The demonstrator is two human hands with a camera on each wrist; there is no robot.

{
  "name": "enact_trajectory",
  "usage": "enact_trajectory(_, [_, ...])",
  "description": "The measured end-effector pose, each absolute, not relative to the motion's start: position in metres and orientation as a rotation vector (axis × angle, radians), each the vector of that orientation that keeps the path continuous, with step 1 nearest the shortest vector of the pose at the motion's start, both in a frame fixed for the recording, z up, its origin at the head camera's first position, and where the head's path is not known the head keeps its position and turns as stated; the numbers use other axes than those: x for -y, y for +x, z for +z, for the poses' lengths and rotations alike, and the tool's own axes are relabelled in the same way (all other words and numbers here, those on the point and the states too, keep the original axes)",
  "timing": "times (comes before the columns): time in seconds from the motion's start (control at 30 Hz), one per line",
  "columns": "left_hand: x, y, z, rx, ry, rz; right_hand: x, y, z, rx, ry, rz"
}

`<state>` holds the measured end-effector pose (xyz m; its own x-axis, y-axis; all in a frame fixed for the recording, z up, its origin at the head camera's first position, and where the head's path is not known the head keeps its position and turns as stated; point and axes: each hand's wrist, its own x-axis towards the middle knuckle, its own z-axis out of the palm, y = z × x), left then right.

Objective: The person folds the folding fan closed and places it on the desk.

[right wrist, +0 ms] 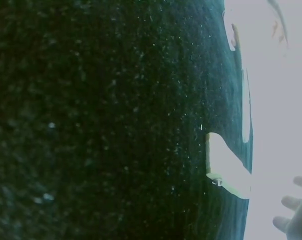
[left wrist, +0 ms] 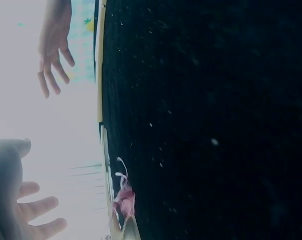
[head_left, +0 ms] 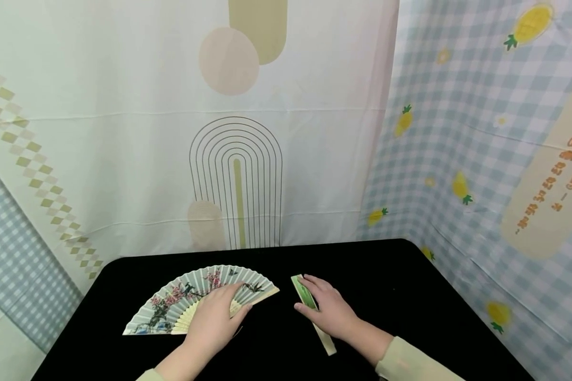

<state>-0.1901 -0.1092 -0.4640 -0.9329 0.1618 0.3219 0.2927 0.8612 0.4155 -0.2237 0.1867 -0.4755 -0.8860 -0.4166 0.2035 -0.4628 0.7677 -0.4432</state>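
Note:
A spread folding fan [head_left: 190, 286], pale with pink blossoms, dark branches and light ribs, lies on the black table at the left. Over its ribs is my left hand [head_left: 213, 317], fingers relaxed; the left wrist view shows this hand [left wrist: 20, 205] raised off the fan. To the right lies a folded fan [head_left: 328, 341] with a green patterned section and pale wooden sticks, seen end-on [right wrist: 226, 165] in the right wrist view. My right hand [head_left: 331, 309] hovers over it with loosely spread fingers, its underside [left wrist: 54, 50] holding nothing in the left wrist view.
The black table [head_left: 410, 328] has rounded far corners. A white curtain [head_left: 324, 169] with printed arches hangs behind it, and a blue checked curtain [head_left: 448, 121] with pineapples is at the right.

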Motion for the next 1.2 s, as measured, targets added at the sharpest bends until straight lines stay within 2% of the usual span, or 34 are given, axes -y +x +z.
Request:
enact_trajectory(0.4, [0.128,-0.189,-0.47,2.811,-0.413,-0.516,-0.184,-0.235,-0.48,2.949,0.812,0.602])
enact_trajectory(1.2, [0.154,-0.18,-0.475,2.914,-0.312,-0.42,-0.176,-0.239,-0.483,2.906,1.029,0.305])
